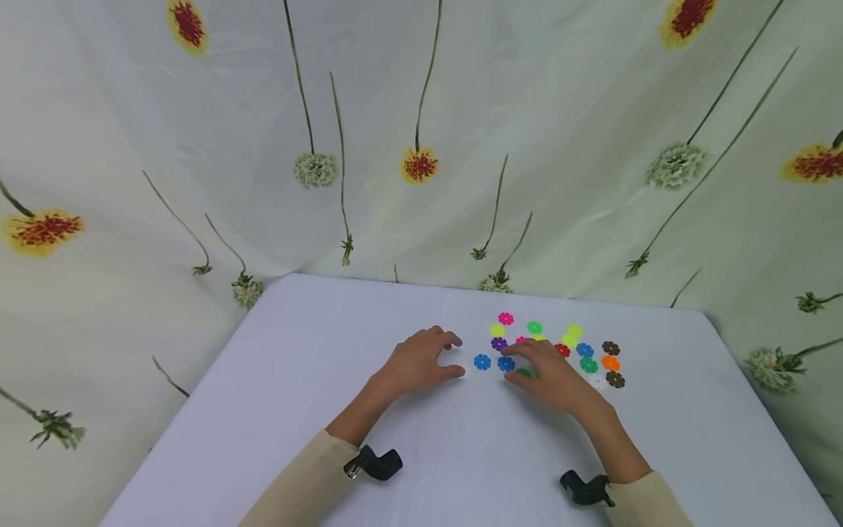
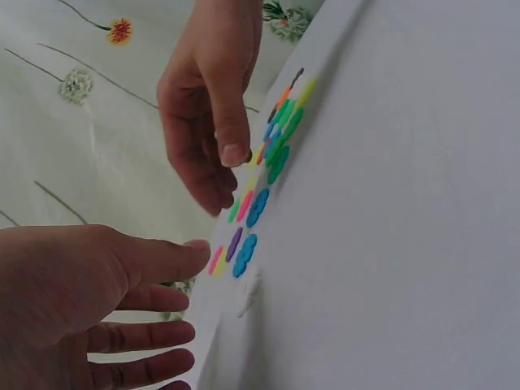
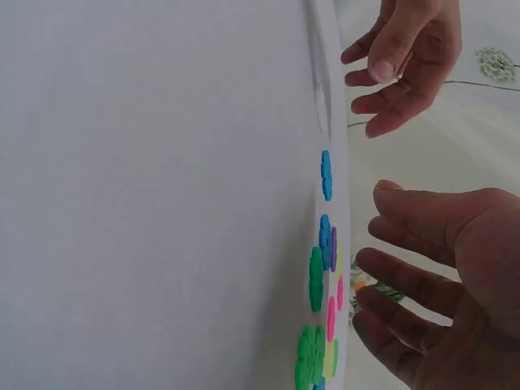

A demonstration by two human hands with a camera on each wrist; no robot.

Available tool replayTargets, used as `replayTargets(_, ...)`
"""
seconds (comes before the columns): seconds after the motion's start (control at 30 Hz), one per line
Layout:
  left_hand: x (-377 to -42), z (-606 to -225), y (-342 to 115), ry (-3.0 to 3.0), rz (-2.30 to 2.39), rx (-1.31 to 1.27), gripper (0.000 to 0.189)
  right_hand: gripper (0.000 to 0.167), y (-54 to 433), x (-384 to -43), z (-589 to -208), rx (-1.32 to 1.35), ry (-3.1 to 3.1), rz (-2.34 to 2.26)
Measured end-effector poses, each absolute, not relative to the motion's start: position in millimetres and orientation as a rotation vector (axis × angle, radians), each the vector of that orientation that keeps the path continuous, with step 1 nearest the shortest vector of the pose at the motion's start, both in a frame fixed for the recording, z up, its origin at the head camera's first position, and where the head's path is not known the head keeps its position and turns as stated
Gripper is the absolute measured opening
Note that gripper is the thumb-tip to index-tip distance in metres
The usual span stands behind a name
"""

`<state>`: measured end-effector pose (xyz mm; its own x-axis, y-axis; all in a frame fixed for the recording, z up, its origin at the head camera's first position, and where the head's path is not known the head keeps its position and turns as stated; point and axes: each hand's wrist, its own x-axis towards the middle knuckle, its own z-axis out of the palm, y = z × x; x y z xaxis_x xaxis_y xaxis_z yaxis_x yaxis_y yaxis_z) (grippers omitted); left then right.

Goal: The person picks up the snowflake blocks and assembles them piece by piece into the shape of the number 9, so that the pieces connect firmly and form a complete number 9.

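Note:
Flat flower-shaped plastic discs in several colours lie spread on the white tabletop. My left hand (image 1: 420, 361) hovers at the left end of this spread, thumb and fingers parted with nothing between them. Closest to it are a blue disc (image 1: 482, 362) and some clear, barely visible pieces. Over the middle of the discs my right hand (image 1: 549, 377) is held with loosely bent, separated fingers, also holding nothing. Its fingertips overlap another blue disc (image 1: 506, 364) in the head view, and it hides part of a green disc (image 3: 316, 279). Both wrist views show the hands raised above the cloth.
Behind the right hand lie a pink disc (image 1: 506, 318), a purple disc (image 1: 499, 343) and yellow ones (image 1: 574, 331). Brown (image 1: 615, 379) and orange (image 1: 610, 363) discs mark the right end. A flower-printed curtain (image 1: 369, 219) hangs behind the table (image 1: 276, 410).

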<state>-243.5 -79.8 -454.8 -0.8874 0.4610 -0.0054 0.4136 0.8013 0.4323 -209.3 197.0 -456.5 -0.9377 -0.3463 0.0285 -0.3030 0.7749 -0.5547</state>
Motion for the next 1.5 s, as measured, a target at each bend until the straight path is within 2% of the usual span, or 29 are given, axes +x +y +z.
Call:
replayTargets(0.23, -248, -458, -69, 2.852, 0.631, 0.681, 0.027, 0.036, 175, -233, -461, -0.569, 2.859, -0.914)
replayTargets(0.43, -252, -464, -64, 2.858, 0.602, 0.701, 0.019, 0.029, 163, -246, -466, -0.586, 2.849, -0.865)
replayTargets(0.53, -253, -465, -61, 2.856, 0.580, 0.696, 0.018, 0.025, 159, -249, -468, -0.584, 2.858, -0.827)
replayTargets(0.77, -253, -465, -59, 2.850, 0.589, 0.667, 0.021, 0.026, 157, -253, -468, -0.550, 2.867, -0.820)
replayTargets(1.03, -256, -469, -65, 2.829, 0.754, 0.648, 0.020, 0.013, 164, -252, -472, -0.617, 2.785, -1.094)
replayTargets(1.37, -266, -453, -65, 2.673, 1.149, 0.641, 0.015, 0.022, 175, -242, -456, -0.591, 2.761, -1.429)
replayTargets(1.5, -267, -450, -64, 2.542, 1.330, 0.614, 0.016, 0.019, 177, -236, -452, -0.607, 2.781, -1.473)
